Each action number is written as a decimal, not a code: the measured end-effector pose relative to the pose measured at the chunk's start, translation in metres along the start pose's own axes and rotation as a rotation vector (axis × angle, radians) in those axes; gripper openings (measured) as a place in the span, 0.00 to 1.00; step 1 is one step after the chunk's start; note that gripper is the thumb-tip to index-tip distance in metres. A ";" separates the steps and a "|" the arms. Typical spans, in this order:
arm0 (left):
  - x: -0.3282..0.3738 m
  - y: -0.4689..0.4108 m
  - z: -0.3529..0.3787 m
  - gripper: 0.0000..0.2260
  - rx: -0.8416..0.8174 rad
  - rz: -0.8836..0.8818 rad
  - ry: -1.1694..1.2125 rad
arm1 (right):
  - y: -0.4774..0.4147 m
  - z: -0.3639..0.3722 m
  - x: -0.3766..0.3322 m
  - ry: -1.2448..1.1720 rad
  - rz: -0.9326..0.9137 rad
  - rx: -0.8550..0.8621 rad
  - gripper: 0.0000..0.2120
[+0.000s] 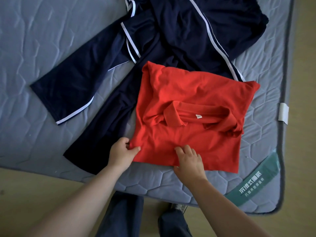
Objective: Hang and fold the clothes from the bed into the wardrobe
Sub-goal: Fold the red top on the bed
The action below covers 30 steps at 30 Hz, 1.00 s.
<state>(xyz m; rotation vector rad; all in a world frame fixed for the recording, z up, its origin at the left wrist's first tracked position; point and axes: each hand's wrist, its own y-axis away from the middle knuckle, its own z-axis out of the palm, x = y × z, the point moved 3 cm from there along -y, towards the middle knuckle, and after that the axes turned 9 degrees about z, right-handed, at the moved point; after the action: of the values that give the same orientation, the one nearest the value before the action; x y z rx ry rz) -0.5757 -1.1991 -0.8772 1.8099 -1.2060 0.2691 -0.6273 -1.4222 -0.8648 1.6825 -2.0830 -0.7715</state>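
Red polo shirt (193,93) part-folded on the mattress (34,48), toward 5 o'clock.
We noted the left grip (124,151) pinching its 7 o'clock corner and the right grip (188,159) curled over the 6 o'clock hem. We judged both should lift level and carry the hem toward 12, clear of the navy tracksuit (171,40) partly beneath.

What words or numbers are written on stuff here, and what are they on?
"沉浸式睡眠": big white characters on the green band across the corner of the mattress.
The smaller white line under those characters: too blurred to read.
The white neck tag inside the collar of the red polo shirt: too small to read.
The white tab on the mattress edge: no print visible.
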 end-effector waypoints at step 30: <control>0.059 0.052 0.093 0.19 -0.307 0.535 -0.542 | 0.020 -0.006 0.149 -1.068 0.647 0.314 0.22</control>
<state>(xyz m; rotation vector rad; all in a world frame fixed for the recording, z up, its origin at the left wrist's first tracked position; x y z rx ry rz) -0.6157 -1.3139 -0.8636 1.2986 -1.9911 -0.1221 -0.6742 -1.5651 -0.8572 0.5329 -3.3177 -1.3070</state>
